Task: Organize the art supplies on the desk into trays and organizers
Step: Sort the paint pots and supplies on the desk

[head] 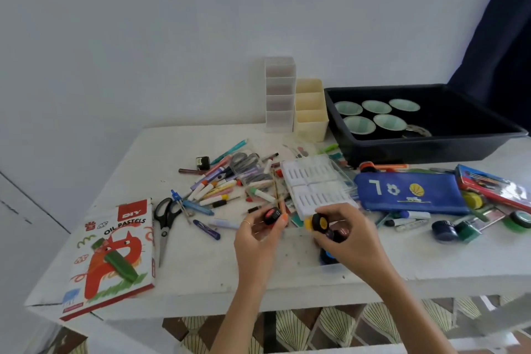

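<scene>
Nearest me, my left hand (260,231) pinches a small black paint pot with a red lid (272,215), and my right hand (346,234) is closed around a cluster of pots, a yellow-lidded one (319,222) on top and a blue-lidded one (327,256) showing under my palm. Both hover just above the front of the white desk (201,276), so I judge I am gathering the paint pots and little has been sorted yet.

To my left the oil pastels box (110,256) lies flat near the edge, with the black scissors (166,217) just beside it. To my right two more pots, dark blue (444,230) and green (467,231), sit loose near a roll of green tape (520,220).

Further back, a heap of markers and pens (221,184) is untouched, next to a white slotted case (314,184) and the blue zip pouch (411,190).

At the back, the clear tiered organizer (280,95) and the cream divided organizer (310,110) look empty, as far as I can see. The black tray (431,142) holds five pale green cups (376,113). Nearly all of it is left to put away.
</scene>
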`<action>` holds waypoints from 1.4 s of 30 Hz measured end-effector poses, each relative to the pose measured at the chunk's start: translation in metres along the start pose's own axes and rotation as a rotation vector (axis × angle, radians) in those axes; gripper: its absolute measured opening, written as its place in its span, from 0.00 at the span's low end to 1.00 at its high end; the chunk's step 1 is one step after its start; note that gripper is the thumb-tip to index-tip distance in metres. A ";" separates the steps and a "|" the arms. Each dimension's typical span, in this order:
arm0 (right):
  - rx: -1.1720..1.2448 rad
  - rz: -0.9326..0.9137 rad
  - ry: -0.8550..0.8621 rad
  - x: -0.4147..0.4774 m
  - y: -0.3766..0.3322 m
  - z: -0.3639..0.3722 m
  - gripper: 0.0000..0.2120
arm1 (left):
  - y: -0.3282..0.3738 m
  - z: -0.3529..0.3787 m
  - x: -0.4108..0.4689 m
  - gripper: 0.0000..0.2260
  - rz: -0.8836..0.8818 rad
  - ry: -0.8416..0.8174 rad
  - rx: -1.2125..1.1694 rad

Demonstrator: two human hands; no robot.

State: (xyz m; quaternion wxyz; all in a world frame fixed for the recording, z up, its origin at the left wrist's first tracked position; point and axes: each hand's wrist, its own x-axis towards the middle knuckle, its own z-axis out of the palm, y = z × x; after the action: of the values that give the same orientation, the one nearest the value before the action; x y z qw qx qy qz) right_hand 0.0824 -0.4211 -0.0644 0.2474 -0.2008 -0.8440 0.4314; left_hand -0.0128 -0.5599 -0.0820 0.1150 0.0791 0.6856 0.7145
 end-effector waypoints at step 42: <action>-0.078 0.034 -0.034 -0.003 -0.020 0.026 0.12 | -0.009 -0.017 -0.005 0.27 0.196 -0.456 0.122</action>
State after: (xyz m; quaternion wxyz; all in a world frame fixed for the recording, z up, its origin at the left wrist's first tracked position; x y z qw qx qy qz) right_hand 0.0675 -0.4502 -0.0614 0.2178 -0.2172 -0.8608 0.4054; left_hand -0.0122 -0.5769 -0.0914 0.1919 0.3110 0.6729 0.6431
